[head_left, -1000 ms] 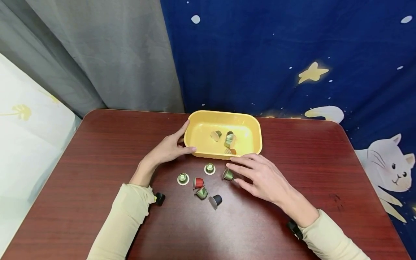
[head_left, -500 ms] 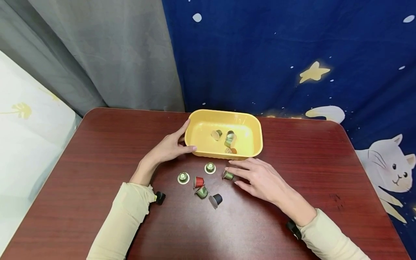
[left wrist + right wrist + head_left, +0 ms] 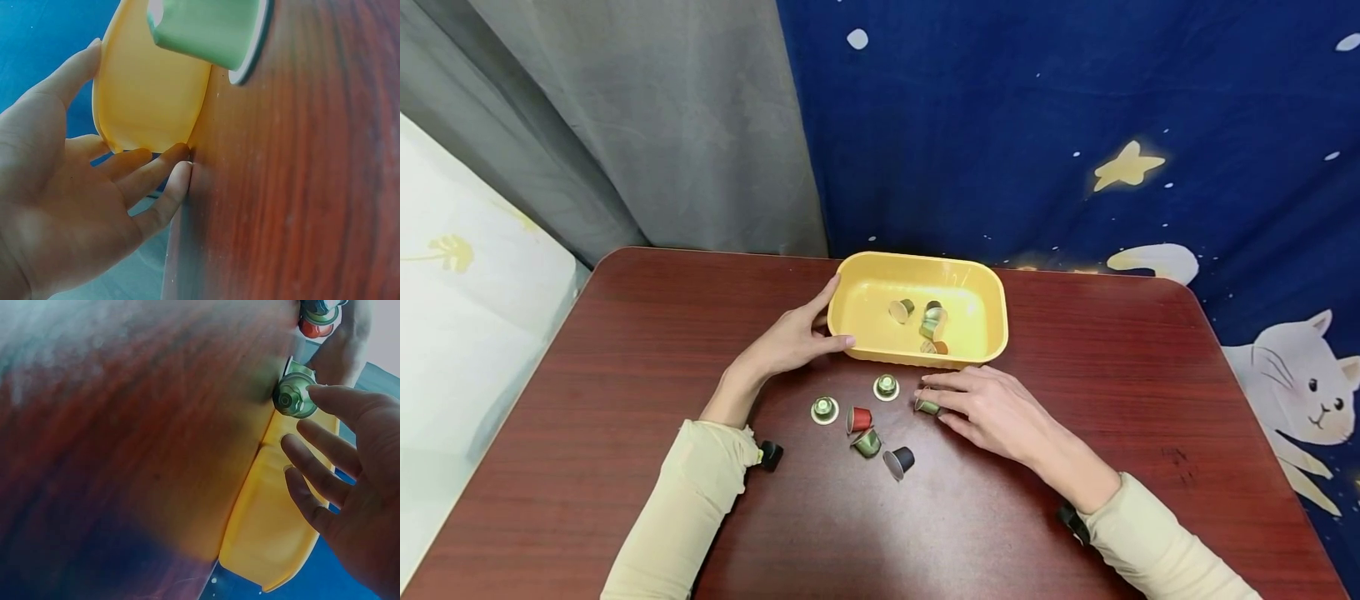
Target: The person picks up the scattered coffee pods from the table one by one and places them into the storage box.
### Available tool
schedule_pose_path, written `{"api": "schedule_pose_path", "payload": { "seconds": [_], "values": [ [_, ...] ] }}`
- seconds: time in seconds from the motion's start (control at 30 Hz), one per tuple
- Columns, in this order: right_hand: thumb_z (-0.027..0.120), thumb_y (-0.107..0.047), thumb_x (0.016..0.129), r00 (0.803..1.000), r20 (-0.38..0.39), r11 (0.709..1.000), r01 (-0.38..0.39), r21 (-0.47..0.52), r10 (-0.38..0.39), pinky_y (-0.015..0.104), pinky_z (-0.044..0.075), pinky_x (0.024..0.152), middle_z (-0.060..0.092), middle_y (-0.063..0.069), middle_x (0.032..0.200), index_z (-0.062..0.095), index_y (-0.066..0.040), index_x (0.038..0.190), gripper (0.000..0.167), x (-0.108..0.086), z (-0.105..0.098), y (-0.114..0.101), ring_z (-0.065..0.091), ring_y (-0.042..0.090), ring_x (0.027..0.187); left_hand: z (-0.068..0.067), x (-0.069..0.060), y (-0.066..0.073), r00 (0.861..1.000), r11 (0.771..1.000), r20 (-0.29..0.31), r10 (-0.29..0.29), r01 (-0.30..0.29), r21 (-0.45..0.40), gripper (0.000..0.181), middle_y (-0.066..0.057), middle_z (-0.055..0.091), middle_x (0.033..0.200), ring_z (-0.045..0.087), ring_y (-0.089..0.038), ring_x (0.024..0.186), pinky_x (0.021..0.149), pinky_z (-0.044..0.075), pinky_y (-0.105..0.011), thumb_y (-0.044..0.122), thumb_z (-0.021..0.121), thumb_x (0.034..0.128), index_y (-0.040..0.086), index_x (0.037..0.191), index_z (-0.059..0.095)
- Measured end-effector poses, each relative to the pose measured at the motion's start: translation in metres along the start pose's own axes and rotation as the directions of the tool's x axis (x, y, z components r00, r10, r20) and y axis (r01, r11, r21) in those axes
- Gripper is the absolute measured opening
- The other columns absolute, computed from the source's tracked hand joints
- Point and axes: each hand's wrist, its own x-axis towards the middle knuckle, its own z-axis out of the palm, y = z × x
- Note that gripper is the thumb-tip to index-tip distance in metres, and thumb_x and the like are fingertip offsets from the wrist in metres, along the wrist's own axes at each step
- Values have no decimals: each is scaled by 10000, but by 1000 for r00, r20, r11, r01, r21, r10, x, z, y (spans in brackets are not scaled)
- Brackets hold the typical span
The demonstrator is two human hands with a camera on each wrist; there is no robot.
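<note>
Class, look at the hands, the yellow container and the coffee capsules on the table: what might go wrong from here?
1. The green capsule by the right hand lies on its side, so a fingertip nudge might roll it away.
2. The left hand steadies only one end of the yellow container; a bump at the other end could swivel it.
3. The black capsule also lies tipped over and might roll if brushed.
</note>
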Motion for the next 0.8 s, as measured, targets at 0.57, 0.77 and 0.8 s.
{"api": "schedule_pose_path", "payload": {
  "seconds": [0.57,0.77,0.8],
  "values": [
    [788,-169,841,999,23,999,35,39,-36,447,503,948,668,9,1267,712,-184,1251,417,4,6,2,624,198,1140,-1,-1,1,1000,999,-6,-18,18,39,1018,-71,622,1328,633,-144,1139,963,482,-388,481,764,846,383,1590,76],
    [783,-156,850,998,30,997,62,40,-63,398,514,928,673,10,1267,714,-173,1247,403,5,7,3,636,195,1117,-1,-1,1,1000,999,-5,-16,16,32,1020,-80,614,1338,633,-153,1145,967,481,-395,472,767,847,378,1592,76],
    [779,-156,855,997,35,997,65,41,-67,388,514,925,675,10,1264,715,-169,1245,396,6,7,3,637,192,1119,-1,-1,1,1000,999,-5,-15,15,34,1019,-80,618,1333,636,-154,1140,964,482,-395,469,766,848,376,1592,75]
  ]
}}
